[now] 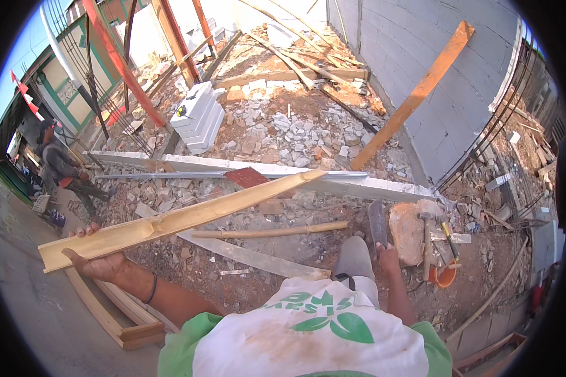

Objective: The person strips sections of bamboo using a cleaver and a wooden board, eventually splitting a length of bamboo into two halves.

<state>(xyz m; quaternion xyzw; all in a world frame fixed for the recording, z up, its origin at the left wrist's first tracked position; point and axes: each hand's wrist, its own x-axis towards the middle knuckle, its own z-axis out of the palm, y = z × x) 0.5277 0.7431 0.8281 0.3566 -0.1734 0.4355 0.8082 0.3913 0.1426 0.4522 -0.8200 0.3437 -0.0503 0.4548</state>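
Your left hand (107, 267) clamps the split bamboo (188, 220) at centre left, spanning its width presumably to steady its long reach, while your right hand (388, 256), well apart, grasps the machete (378, 223) right of centre, pointed away from you.

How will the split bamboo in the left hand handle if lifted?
The split bamboo is probably stiff, given its curved trough shape. It's likely light for its size, being hollowed out. Held near one end by the left hand, its far end may dip.
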